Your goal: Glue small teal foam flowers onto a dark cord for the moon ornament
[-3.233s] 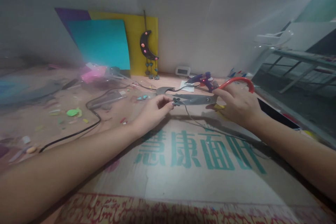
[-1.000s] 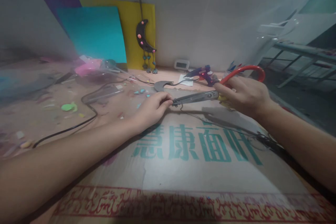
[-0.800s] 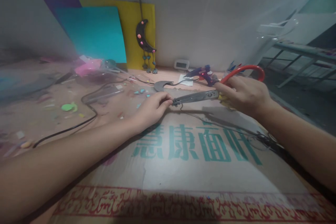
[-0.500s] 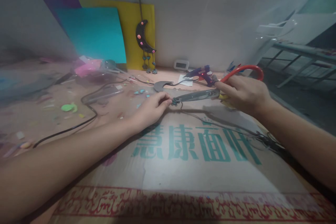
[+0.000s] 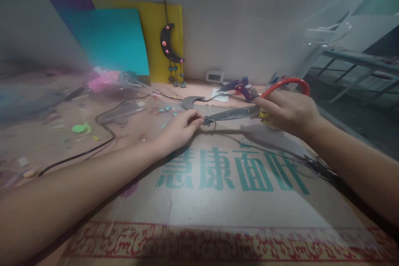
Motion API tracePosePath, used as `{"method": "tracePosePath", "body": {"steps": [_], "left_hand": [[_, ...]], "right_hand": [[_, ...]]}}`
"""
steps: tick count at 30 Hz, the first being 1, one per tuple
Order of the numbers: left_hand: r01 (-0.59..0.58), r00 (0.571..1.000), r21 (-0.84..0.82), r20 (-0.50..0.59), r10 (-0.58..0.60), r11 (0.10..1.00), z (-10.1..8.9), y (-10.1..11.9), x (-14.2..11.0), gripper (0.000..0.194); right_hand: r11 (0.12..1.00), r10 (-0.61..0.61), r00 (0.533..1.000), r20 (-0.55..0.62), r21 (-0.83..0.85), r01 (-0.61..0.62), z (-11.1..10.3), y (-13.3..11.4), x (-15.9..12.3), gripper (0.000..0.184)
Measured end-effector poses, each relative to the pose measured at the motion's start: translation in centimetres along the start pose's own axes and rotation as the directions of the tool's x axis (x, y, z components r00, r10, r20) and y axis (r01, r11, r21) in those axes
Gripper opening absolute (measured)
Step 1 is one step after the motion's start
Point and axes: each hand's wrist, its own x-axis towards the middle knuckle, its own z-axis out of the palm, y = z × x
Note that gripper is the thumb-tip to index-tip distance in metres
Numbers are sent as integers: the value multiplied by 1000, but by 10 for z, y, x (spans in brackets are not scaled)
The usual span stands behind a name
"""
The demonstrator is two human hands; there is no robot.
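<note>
Thumb and fingers of my left hand (image 5: 185, 129) pinch a small bundle of looped dark cord (image 5: 208, 121). A loose strand of this cord (image 5: 240, 142) trails right across the board toward a dark tangle. My right hand (image 5: 288, 112) is wrapped round the handles of large scissors (image 5: 233, 113), one handle red, with yellow below the fingers. Their blades point left and look nearly closed, with the tips at the cord bundle beside my left fingertips. Whether the blades touch the cord I cannot tell. A grey crescent cutout (image 5: 191, 101) lies just behind my left hand.
A printed cardboard sheet (image 5: 199, 212) lies under my hands. Behind it are a glue gun (image 5: 241, 88) with a red light and a small white digital display (image 5: 215, 77). A decorated dark crescent (image 5: 168, 43) hangs before yellow card. Scraps and a black cable (image 5: 77, 152) lie left.
Almost nothing differs. The view has shifted very slightly, and my right hand with the scissors sits a touch further left; the left hand keeps its pinch on the cord.
</note>
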Motion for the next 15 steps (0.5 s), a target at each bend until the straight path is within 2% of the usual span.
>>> {"method": "tracePosePath", "body": {"steps": [5, 10, 13, 15], "left_hand": [[6, 1000, 10, 2, -6, 1000, 0, -1, 0, 14], [3, 1000, 17, 11, -3, 1000, 0, -2, 0, 15], [-3, 1000, 13, 6, 3, 1000, 1, -3, 0, 15], [-4, 1000, 10, 4, 4, 1000, 1, -4, 0, 16]], "right_hand": [[999, 29, 998, 55, 18, -30, 0, -1, -1, 24], [987, 127, 970, 209, 67, -144, 1, -3, -4, 33], [982, 147, 961, 236, 83, -170, 0, -5, -5, 35], [963, 182, 950, 254, 150, -224, 0, -5, -4, 35]]}}
